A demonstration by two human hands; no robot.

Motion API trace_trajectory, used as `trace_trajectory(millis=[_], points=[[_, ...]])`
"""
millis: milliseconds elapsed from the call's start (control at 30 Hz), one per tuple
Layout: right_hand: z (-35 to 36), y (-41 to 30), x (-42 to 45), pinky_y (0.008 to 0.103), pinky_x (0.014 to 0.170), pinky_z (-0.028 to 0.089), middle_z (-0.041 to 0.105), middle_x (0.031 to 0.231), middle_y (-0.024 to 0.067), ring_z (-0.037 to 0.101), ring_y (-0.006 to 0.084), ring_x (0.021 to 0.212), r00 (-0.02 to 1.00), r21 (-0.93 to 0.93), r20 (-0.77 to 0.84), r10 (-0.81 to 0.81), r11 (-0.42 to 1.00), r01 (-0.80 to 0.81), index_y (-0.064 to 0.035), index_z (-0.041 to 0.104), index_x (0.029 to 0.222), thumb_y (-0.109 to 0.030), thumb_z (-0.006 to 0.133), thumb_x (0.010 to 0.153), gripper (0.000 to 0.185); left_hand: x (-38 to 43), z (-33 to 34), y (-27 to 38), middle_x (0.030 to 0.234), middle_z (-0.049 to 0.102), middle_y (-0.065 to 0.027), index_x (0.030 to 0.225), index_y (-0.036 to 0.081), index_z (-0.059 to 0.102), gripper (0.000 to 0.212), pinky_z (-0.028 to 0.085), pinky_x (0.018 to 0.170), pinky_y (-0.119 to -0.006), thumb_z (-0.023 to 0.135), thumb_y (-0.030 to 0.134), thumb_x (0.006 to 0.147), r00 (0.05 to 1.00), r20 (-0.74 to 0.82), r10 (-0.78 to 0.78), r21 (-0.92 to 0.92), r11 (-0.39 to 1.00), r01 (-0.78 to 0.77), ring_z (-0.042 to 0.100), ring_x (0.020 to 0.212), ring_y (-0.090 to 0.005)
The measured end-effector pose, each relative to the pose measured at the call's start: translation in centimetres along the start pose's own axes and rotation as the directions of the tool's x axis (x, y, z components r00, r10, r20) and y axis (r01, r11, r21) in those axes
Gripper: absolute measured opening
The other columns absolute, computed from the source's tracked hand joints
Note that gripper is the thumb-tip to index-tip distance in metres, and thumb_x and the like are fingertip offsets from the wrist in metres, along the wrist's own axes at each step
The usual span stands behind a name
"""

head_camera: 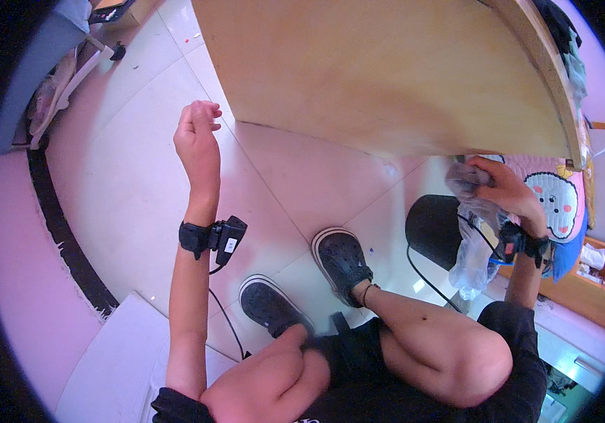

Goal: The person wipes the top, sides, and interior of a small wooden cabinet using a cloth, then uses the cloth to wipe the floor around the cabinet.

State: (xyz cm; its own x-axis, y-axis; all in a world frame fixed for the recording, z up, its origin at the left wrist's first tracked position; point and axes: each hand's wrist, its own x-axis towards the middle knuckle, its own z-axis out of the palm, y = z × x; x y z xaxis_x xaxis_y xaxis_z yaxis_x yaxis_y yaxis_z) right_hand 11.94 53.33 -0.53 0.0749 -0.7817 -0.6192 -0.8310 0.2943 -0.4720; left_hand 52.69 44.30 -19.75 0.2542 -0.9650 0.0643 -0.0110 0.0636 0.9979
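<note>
My left hand (196, 124) is raised over the tiled floor at the left, its fingers curled loosely; whether anything small is between them cannot be told. On the right, my right hand (509, 190) grips a crumpled translucent plastic bag (469, 182), partly blurred, just below the edge of a large wooden panel (387, 69). Under that hand hangs more clear plastic (471, 264), beside a black bin-like object (432, 227). Both wrists wear black strapped devices with cables.
My feet in dark clogs (339, 259) rest on the floor tiles. A quilted cloth with a cartoon face (551, 201) and an open wooden drawer (588, 291) lie at the right. A white board (117, 359) is at lower left, and a wheeled frame (70, 90) at upper left.
</note>
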Motion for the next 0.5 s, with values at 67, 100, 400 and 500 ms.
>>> trace_trajectory(millis=[67, 100, 400, 500], points=[[-0.6, 0.2, -2.0, 0.0291, 0.091, 0.041, 0.059, 0.104, 0.0101, 0.053, 0.0188, 0.103, 0.985, 0.093, -0.169, 0.039, 0.995, -0.023, 0.0009, 0.052, 0.114, 0.001, 0.052, 0.067, 0.047, 0.5, -0.4, 0.1, 0.086, 0.059, -0.0049, 0.091, 0.002, 0.055, 0.018, 0.045, 0.069, -0.024, 0.047, 0.018, 0.093, 1.000, -0.006, 0.004, -0.039, 0.999, -0.004, 0.056, 0.080, -0.0126], [-0.5, 0.8, -2.1, 0.0290, 0.092, 0.041, 0.059, 0.107, 0.0096, 0.053, 0.0190, 0.105, 0.971, 0.115, -0.238, 0.026, 0.993, 0.001, 0.0008, 0.052, 0.114, 0.002, 0.051, 0.067, 0.048, 0.6, -0.6, 0.5, 0.085, 0.059, -0.0047, 0.090, 0.002, 0.055, 0.019, 0.045, 0.069, -0.024, 0.046, 0.018, 0.094, 0.999, -0.031, 0.019, -0.031, 0.999, -0.020, 0.056, 0.080, -0.0125], [4.6, -2.8, -0.3, 0.0296, 0.091, 0.041, 0.059, 0.108, 0.0111, 0.055, 0.0208, 0.104, 0.983, 0.140, -0.106, -0.151, 0.976, 0.165, 0.0013, 0.053, 0.109, -0.003, 0.055, 0.068, 0.041, 0.7, -0.7, 1.7, 0.081, 0.056, -0.0036, 0.081, 0.001, 0.056, 0.028, 0.045, 0.070, -0.024, 0.046, 0.023, 0.096, 0.976, -0.054, 0.212, 0.246, 0.950, -0.193, 0.055, 0.072, -0.0121], [8.1, -5.2, 2.6, 0.0305, 0.088, 0.042, 0.057, 0.105, 0.0120, 0.055, 0.0218, 0.099, 0.947, 0.048, -0.154, -0.281, 0.956, 0.291, 0.0012, 0.051, 0.112, -0.007, 0.061, 0.072, 0.043, -1.7, 1.9, 1.2, 0.092, 0.056, -0.0036, 0.103, 0.004, 0.051, 0.013, 0.045, 0.069, -0.023, 0.048, 0.009, 0.092, 0.975, -0.001, 0.223, 0.121, 0.968, -0.221, 0.053, 0.080, -0.0113]])
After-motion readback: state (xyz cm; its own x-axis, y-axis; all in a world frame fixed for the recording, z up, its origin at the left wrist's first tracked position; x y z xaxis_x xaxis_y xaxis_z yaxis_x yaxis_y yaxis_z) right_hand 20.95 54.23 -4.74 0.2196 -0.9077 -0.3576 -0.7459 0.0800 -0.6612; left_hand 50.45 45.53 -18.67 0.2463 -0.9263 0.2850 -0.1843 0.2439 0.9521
